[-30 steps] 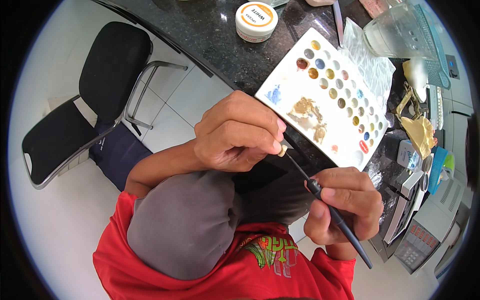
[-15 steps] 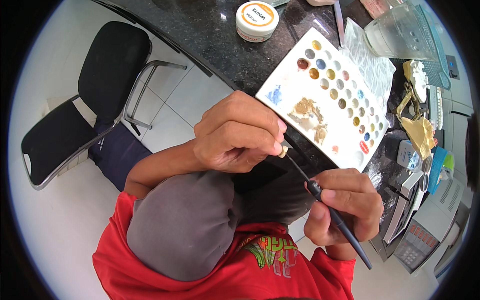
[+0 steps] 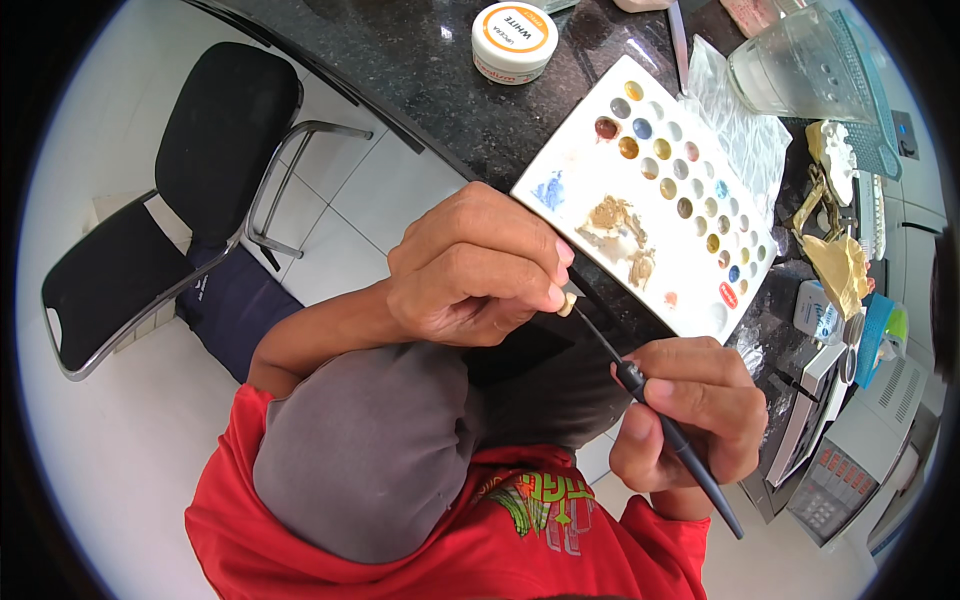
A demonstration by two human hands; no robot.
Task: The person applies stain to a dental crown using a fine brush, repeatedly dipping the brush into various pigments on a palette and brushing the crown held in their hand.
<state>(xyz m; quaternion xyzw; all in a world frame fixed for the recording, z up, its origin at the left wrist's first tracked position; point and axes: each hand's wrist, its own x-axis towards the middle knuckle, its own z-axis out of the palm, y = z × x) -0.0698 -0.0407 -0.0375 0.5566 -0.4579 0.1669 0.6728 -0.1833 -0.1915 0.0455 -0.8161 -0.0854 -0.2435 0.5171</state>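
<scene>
Between thumb and fingertips, my left hand pinches a small cream-coloured dental crown, part of it hidden by the fingers. My right hand grips a slim black fine-tipped brush like a pen. The brush tip reaches up and left to the crown; whether it touches cannot be made out. Just beyond both hands lies a white mixing palette with rows of small coloured wells. Brown and blue smears of paste mark its near left part.
A round white jar stands on the dark speckled worktop beyond the palette. A clear plastic cup, crumpled clear film and plaster dental models lie right. A grey machine stands far right, a black chair at left.
</scene>
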